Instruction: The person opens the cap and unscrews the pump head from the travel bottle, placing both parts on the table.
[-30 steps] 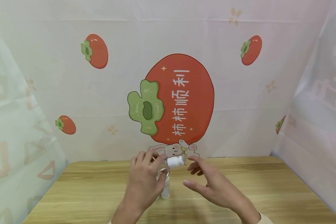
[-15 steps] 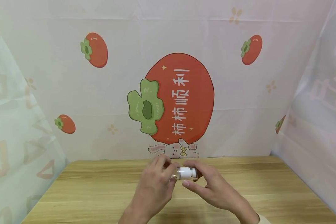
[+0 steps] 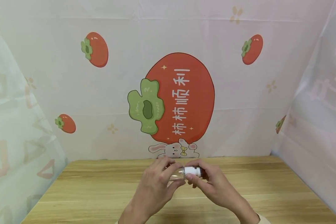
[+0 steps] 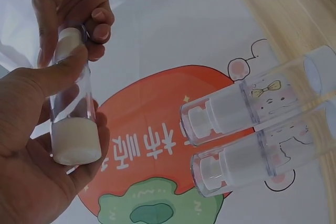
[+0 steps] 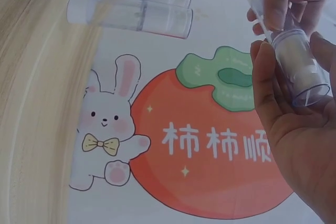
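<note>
Across the middle of the head view lies a clear pump bottle (image 3: 192,171) with a white collar and pump head under a clear cap. My left hand (image 3: 156,183) grips its transparent body. At the capped end, the thumb and fingers of my right hand (image 3: 217,185) hold the cap from both sides. The left wrist view shows the bottle's white base (image 4: 76,141) sticking out below the left fingers. In the right wrist view the clear cap (image 5: 304,72) sits between the right thumb and fingers.
Two similar capped pump bottles stand side by side on the wooden table (image 3: 100,186), a nearer bottle (image 4: 252,153) and its neighbour (image 4: 231,108). The left hand hides them in the head view. A white cloth backdrop (image 3: 235,133) with persimmon prints rises behind the table.
The left hand has brought the bottle right and down, toward the right hand. My right fingers, apart from the bottle at first, have curled round its capped end.
</note>
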